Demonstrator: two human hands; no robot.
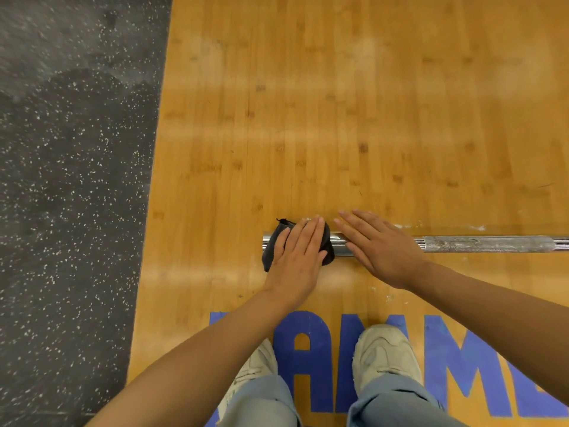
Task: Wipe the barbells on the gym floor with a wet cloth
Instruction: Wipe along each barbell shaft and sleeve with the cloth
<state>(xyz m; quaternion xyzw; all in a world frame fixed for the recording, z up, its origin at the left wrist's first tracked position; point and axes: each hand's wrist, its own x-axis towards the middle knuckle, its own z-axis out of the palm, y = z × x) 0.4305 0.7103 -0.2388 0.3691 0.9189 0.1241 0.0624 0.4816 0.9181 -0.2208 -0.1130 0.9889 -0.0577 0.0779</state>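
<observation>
From the head camera, a person crouches over one barbell [483, 244] lying on a wooden platform [338, 118], its long axis running crosswise, left to right under both hands. The left hand [297, 257], fingers straight and together, presses one dark cloth [327, 245] flat onto the bar's end sleeve, close to its left tip. The right hand [385, 251], fingers straight and slightly spread, rests palm-down on the shaft just beside the cloth, apparently steadying the bar. Nearly all of the bar's visible length extends rightward past the right hand and out of the picture, chalk-streaked, so the wiping likely must travel that way. One barbell, one cloth and two pale shoes [385, 352] show; speckled rubber flooring [70, 211] lies well to the left of the left hand.
</observation>
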